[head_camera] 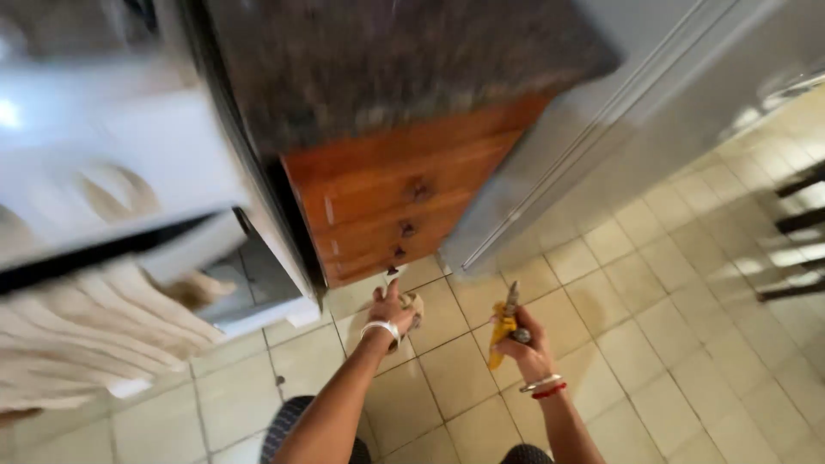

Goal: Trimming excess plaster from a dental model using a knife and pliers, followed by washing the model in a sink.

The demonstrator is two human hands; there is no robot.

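the yellow-handled pliers (504, 325) sit in the right hand (526, 344), low in the middle of the view above the tiled floor (670, 361), metal nose pointing up and away from the person toward the cabinet

starting at the far left, a pale cloth with long folds (77, 335) hangs blurred from the front of a white appliance (112, 163), and under it a grey-white panel (258, 275) comes down to the floor. next comes a wooden drawer unit (404, 198) with small dark knobs down its front, standing under a dark speckled stone countertop (387, 60). to the right of the drawers a tall grey door or panel (593, 146) leans across the frame, its lower corner meeting the tiles just beside the bottom drawer. at the far right edge, dark chair legs (795, 223) show over a sunlit patch

the floor is square beige tile with dark grout lines, seen from steeply above; the room looks like a kitchen

the left hand (391, 308) reaches forward with the arm stretched out, a white band on the wrist, fingers up by the lowest drawer knob (393, 271); whether they touch it i cannot tell, nor how wide the hand is spread. a tan, rounded thing lies beneath it, too blurred to tell what it is. the right hand is closed around the pliers' yellow grips, forearm bent inward, with a white and a red bracelet on the wrist
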